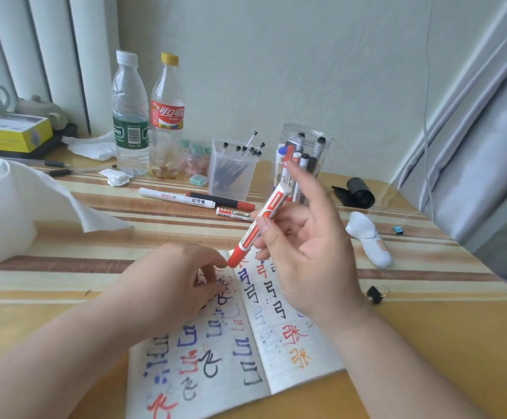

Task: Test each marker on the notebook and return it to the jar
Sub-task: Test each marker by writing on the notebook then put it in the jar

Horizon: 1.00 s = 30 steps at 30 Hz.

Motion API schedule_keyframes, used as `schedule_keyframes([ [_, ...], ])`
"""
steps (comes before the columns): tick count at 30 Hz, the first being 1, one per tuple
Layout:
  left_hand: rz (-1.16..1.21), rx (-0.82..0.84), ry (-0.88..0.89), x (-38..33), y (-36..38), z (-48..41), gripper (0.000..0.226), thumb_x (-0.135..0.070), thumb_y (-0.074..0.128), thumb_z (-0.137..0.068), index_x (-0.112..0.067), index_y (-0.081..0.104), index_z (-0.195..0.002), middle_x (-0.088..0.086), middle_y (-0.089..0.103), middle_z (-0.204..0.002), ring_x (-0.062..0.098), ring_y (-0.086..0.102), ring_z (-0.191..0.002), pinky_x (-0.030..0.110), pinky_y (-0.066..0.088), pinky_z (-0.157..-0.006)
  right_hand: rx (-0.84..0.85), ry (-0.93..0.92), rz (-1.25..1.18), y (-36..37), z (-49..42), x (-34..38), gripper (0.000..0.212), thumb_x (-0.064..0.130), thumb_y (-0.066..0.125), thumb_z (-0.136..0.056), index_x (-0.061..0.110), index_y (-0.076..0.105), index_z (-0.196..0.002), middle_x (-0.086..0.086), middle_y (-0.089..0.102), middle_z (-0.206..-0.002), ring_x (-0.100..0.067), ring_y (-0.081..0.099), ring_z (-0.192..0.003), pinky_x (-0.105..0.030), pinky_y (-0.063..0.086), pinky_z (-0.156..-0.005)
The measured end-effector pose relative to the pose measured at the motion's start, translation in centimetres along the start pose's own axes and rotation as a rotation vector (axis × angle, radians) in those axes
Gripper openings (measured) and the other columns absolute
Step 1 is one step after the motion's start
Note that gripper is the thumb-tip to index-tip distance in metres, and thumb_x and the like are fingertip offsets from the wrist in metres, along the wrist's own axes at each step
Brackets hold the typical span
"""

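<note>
An open notebook (234, 355) covered in red, blue and black test marks lies at the near middle of the table. My right hand (306, 255) grips a red and white marker (261, 225), held slanted with its red cap end low, just above the notebook's top edge. My left hand (173, 285) rests on the notebook's left page, its fingertips touching the marker's red cap. A clear jar (321, 140) with several markers stands behind my right hand. Three more markers lie on the table: a white one (176, 197), a black and red one (219, 200), a short red and white one (234, 213).
Two plastic bottles (129, 116) (167, 116) and a clear box of pens (234, 170) stand at the back. A tissue roll (1, 207) sits at left. A white device (370, 240), a black roll (359, 192) and a binder clip (374, 294) lie at right.
</note>
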<state>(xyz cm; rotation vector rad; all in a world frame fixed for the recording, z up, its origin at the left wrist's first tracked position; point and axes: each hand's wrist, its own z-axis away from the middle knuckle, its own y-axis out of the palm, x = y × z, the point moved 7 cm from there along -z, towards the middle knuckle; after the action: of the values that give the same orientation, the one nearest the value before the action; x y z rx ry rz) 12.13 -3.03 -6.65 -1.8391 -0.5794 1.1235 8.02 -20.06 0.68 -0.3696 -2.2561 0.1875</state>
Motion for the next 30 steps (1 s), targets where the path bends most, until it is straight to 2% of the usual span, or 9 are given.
schedule_keyframes([
  [6, -0.030, 0.028, 0.020, -0.2, 0.5, 0.3, 0.031, -0.049, 0.067, -0.088, -0.045, 0.066, -0.119, -0.030, 0.058, -0.094, -0.008, 0.055, -0.079, 0.016, 0.045, -0.066, -0.101, -0.288, 0.235, -1.8, -5.9, 3.8, 0.037, 0.004, 0.065, -0.097, 0.022, 0.063, -0.129, 0.008, 0.066, -0.092, -0.020, 0.070, -0.072, -0.045, 0.061, -0.064],
  [10, -0.025, 0.031, 0.038, -0.3, 0.6, 0.6, 0.028, -0.049, 0.066, -0.089, -0.044, 0.067, -0.117, -0.029, 0.056, -0.093, -0.010, 0.052, -0.079, 0.009, 0.036, -0.062, -0.328, -0.372, 0.314, -4.9, -12.2, 4.2, 0.036, 0.004, 0.061, -0.096, 0.020, 0.064, -0.128, 0.014, 0.064, -0.093, -0.025, 0.069, -0.068, -0.048, 0.061, -0.065],
  [12, -0.014, 0.028, 0.040, -0.2, 0.7, 0.7, 0.027, -0.049, 0.065, -0.090, -0.045, 0.067, -0.117, -0.030, 0.055, -0.093, -0.009, 0.052, -0.080, 0.009, 0.035, -0.061, -0.439, -0.334, 0.347, -6.6, -14.7, 3.2, 0.035, 0.006, 0.061, -0.094, 0.012, 0.067, -0.129, 0.012, 0.064, -0.091, -0.029, 0.068, -0.069, -0.047, 0.060, -0.070],
  [16, 0.000, 0.041, 0.049, -0.2, 1.1, 0.6, 0.031, -0.056, 0.064, -0.090, -0.047, 0.065, -0.119, -0.031, 0.053, -0.100, -0.006, 0.053, -0.086, 0.011, 0.036, -0.064, -0.515, -0.198, 0.437, -8.3, -17.1, 0.2, 0.038, 0.008, 0.059, -0.095, 0.010, 0.067, -0.132, 0.010, 0.067, -0.089, -0.020, 0.066, -0.073, -0.037, 0.059, -0.082],
  [19, 0.003, 0.050, 0.075, -0.3, 1.5, 0.5, 0.034, -0.058, 0.062, -0.089, -0.048, 0.063, -0.121, -0.032, 0.051, -0.106, -0.005, 0.052, -0.094, 0.013, 0.041, -0.075, -0.467, -0.081, 0.528, -8.3, -18.2, -2.3, 0.039, 0.010, 0.058, -0.097, 0.011, 0.065, -0.135, -0.009, 0.073, -0.112, -0.025, 0.069, -0.088, -0.031, 0.056, -0.090],
  [22, 0.013, 0.054, 0.078, -0.1, 1.5, 0.4, 0.034, -0.058, 0.062, -0.089, -0.048, 0.063, -0.121, -0.033, 0.050, -0.106, -0.005, 0.052, -0.096, 0.016, 0.046, -0.082, -0.365, 0.084, 0.682, -8.0, -18.7, -4.5, 0.039, 0.011, 0.055, -0.099, 0.012, 0.064, -0.137, -0.012, 0.070, -0.126, -0.023, 0.067, -0.108, -0.024, 0.049, -0.096],
  [24, 0.015, 0.058, 0.080, -0.2, 1.4, 0.4, 0.034, -0.057, 0.062, -0.089, -0.047, 0.063, -0.121, -0.032, 0.050, -0.107, -0.005, 0.053, -0.096, 0.016, 0.047, -0.082, -0.262, 0.206, 0.798, -7.9, -18.5, -5.9, 0.035, 0.012, 0.052, -0.099, 0.005, 0.068, -0.128, -0.015, 0.069, -0.129, -0.028, 0.064, -0.120, -0.029, 0.049, -0.102],
  [27, 0.005, 0.063, 0.077, -0.4, 1.2, 0.5, 0.033, -0.056, 0.061, -0.090, -0.046, 0.064, -0.122, -0.031, 0.051, -0.109, -0.003, 0.053, -0.097, 0.015, 0.045, -0.080, -0.192, 0.339, 0.905, -7.9, -17.7, -6.6, 0.034, 0.017, 0.050, -0.096, 0.008, 0.071, -0.121, -0.014, 0.070, -0.124, -0.034, 0.062, -0.120, -0.040, 0.052, -0.100],
  [30, -0.001, 0.061, 0.076, -0.7, 1.1, 0.5, 0.032, -0.052, 0.062, -0.092, -0.044, 0.065, -0.122, -0.030, 0.053, -0.110, -0.004, 0.053, -0.095, 0.011, 0.040, -0.075, -0.266, 0.212, 0.933, -6.8, -15.8, -5.0, 0.039, 0.018, 0.052, -0.094, 0.017, 0.066, -0.130, -0.006, 0.062, -0.125, -0.027, 0.058, -0.119, -0.033, 0.047, -0.095],
])
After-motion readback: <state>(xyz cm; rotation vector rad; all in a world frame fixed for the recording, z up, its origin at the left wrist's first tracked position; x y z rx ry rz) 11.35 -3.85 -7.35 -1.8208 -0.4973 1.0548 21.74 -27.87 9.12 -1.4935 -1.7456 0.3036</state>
